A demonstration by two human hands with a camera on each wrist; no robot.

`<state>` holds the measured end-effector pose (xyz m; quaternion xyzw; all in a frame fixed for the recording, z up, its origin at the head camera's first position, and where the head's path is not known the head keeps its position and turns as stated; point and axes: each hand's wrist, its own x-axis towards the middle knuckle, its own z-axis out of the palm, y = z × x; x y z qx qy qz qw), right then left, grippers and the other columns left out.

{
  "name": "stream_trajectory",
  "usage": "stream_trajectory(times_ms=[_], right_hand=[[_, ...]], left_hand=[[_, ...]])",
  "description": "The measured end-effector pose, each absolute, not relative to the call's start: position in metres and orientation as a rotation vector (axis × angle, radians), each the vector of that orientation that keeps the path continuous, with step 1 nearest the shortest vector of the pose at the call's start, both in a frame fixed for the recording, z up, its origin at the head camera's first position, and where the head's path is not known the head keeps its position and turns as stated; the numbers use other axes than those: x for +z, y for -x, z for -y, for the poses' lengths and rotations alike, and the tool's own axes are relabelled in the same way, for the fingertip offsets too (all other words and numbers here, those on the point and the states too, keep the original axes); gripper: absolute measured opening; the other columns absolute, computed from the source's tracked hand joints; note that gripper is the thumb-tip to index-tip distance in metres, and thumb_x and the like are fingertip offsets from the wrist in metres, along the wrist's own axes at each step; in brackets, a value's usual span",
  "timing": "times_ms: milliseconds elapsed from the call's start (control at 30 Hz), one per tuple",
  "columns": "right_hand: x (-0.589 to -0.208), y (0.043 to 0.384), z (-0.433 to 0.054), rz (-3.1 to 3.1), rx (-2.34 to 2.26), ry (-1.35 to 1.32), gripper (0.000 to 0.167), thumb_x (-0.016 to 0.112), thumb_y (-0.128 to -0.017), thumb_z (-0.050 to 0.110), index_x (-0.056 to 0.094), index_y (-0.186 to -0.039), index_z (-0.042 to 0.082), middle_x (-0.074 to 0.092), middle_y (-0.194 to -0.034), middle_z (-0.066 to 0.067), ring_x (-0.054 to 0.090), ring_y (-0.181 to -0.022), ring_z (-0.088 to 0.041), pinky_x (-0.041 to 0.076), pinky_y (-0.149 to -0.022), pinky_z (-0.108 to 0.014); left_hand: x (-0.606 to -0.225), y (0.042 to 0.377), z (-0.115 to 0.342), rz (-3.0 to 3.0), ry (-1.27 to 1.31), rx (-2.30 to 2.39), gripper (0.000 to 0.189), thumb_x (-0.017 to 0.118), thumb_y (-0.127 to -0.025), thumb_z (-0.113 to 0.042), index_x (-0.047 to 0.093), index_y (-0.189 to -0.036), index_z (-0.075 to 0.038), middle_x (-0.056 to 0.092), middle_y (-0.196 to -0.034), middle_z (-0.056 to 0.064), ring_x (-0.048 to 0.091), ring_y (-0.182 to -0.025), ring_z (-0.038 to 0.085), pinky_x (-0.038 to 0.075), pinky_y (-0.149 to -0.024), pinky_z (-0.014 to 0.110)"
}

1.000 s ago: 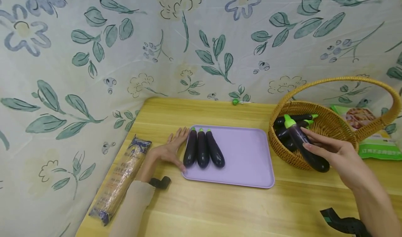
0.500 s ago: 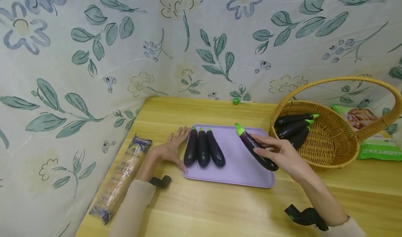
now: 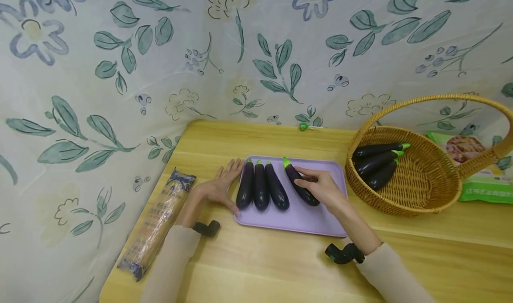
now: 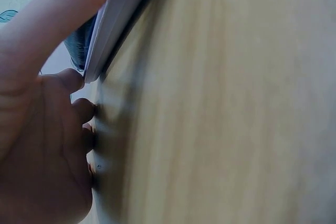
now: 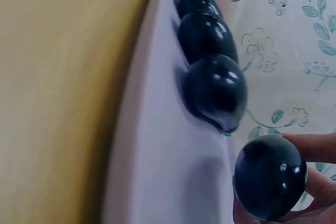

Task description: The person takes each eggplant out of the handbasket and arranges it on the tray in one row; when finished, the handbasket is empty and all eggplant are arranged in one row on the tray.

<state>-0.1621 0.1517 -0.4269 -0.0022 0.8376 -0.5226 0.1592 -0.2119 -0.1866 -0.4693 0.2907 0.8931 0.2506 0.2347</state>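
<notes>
My right hand (image 3: pixel 320 188) grips a dark eggplant (image 3: pixel 299 185) with a green cap over the right half of the lilac tray (image 3: pixel 320 225). In the right wrist view this eggplant (image 5: pixel 269 178) hangs above the tray surface, apart from the row. Three eggplants (image 3: pixel 261 187) lie side by side in the tray's left part, caps toward the wall. My left hand (image 3: pixel 218 189) rests with spread fingers against the tray's left edge, and its thumb touches the near left corner. The left wrist view shows its palm (image 4: pixel 47 156) beside the tray rim (image 4: pixel 118 22).
A wicker basket (image 3: pixel 425 178) with a tall handle stands at right, holding several eggplants (image 3: pixel 376 162). Behind it lies a green food bag (image 3: pixel 485 187). A long noodle packet (image 3: pixel 158 223) lies at left. A small green-headed item (image 3: pixel 304 127) is near the wall.
My right hand has carried the eggplant leftward from the basket to over the tray, near the row of three. My left hand has stayed at the tray's edge.
</notes>
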Motion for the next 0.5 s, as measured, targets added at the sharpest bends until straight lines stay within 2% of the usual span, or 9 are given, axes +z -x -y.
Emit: stream_trajectory(times_ms=[500], right_hand=[[-0.449,0.163,-0.126,-2.413,-1.544,-0.101,0.05,0.067,-0.101,0.021,0.056,-0.15,0.016,0.06,-0.144,-0.026,0.058,-0.133,-0.037,0.05,-0.112,-0.049]], left_hand=[[-0.469,0.213,0.185,-2.438,-0.786,0.689,0.16,0.1,-0.058,-0.046,-0.013,-0.165,-0.011,-0.023,-0.171,0.018,-0.024,-0.159,0.038,-0.017,-0.127,0.062]])
